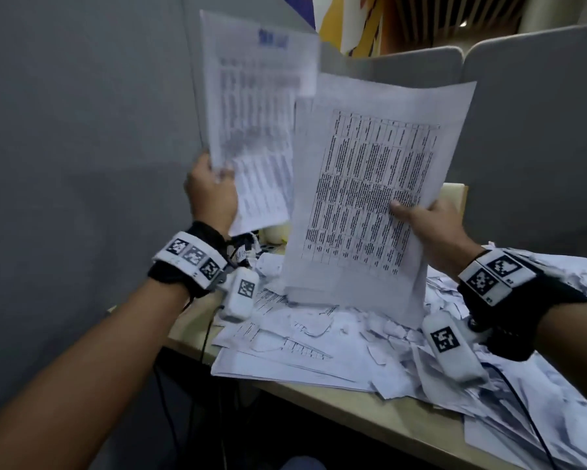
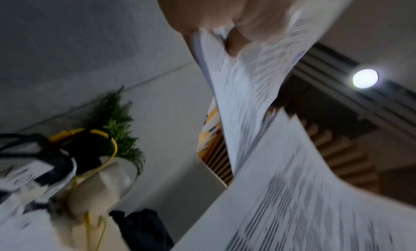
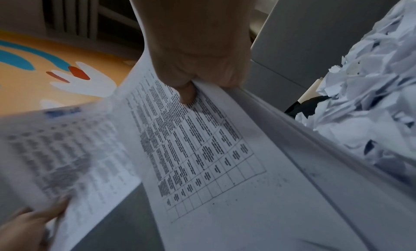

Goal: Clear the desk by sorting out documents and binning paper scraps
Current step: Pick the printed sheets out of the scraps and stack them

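The left hand point(image 1: 214, 195) pinches a printed sheet point(image 1: 251, 106) upright above the desk point(image 1: 370, 415); the right hand point(image 1: 431, 228) grips a stack point(image 1: 370, 198) by its edge, thumb on the top page. Scraps point(image 1: 380, 337) and loose pages cover the desk; no bin shows.

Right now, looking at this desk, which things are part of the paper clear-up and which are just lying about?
Part of the job:
- blue-headed sheets, held up by the left hand
- table-printed sheets, gripped by the right hand
- torn paper scraps heaped on the desk
- loose documents under the scraps

Just lying about:
- potted plant
- yellow cable
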Demonstrator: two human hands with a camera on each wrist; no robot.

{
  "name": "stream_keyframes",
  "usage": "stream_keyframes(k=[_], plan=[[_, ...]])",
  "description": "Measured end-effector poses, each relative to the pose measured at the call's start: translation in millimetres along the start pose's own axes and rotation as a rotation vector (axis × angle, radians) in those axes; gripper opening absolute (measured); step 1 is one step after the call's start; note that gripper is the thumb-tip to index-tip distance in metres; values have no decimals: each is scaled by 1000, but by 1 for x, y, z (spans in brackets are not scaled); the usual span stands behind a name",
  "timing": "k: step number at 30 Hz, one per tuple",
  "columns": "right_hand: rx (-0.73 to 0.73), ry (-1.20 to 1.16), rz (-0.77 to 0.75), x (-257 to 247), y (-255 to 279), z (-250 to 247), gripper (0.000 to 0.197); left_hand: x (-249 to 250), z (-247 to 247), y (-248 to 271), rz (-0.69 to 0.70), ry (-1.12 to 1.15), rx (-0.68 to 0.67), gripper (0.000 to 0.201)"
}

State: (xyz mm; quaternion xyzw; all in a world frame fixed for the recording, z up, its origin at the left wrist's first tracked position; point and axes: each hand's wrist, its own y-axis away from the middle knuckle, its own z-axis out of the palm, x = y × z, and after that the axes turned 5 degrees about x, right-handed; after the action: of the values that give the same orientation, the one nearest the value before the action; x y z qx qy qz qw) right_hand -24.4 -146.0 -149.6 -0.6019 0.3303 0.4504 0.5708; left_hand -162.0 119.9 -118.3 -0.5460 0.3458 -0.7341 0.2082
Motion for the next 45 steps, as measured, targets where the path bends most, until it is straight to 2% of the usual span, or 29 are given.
stream_keyframes(k=[3,8,10,13,15,17,20,23,25,26,28,30,32,35,36,38,39,42,44,45], plan=[[8,-37,-30,2,-2,-4,20,5,-15,-21,39,76,168,20],[21,-49,-53,4,-2,-2,12,4,-22,-26,50,248,296,46],[27,-45,-69,6,0,0,10,9,-20,-18,75,285,310,50],[-32,-50,-91,5,6,3,6,4,-10,4,31,273,135,47],[-78,-83,-91,4,8,4,5,-7,-4,19,3,125,-4,45],[-110,-143,-82,4,10,5,8,-19,-1,32,26,18,-156,37],[-127,-142,-84,7,9,7,9,-33,4,46,11,9,-327,25],[-130,-65,-137,8,13,9,30,-41,11,54,-155,81,-501,18],[-143,-82,-153,7,16,9,26,-43,17,58,-314,195,-596,22],[-180,-103,-147,7,17,9,21,-45,20,60,-386,239,-642,25],[-292,-95,-140,5,21,11,24,-47,25,67,-469,289,-722,30],[-338,-79,-137,5,23,11,29,-49,29,71,-536,311,-714,42],[-344,-82,-135,4,23,12,28,-48,30,68,-581,323,-643,63],[-347,-58,-159,-1,25,13,23,-38,29,57,-579,379,-600,86],[-345,-69,-174,-4,25,14,23,-35,30,52,-542,395,-611,80],[-344,-119,-211,-12,25,15,24,-22,31,42,-455,416,-627,48],[-337,-150,-221,-16,25,16,26,-13,31,36,-428,424,-629,38],[-290,-201,-205,-22,21,15,44,-4,27,22,-483,438,-659,32],[-273,-175,-195,-18,21,16,55,-8,23,25,-484,352,-664,40],[-271,-146,-194,-13,20,17,55,-10,20,29,-475,284,-673,36]])
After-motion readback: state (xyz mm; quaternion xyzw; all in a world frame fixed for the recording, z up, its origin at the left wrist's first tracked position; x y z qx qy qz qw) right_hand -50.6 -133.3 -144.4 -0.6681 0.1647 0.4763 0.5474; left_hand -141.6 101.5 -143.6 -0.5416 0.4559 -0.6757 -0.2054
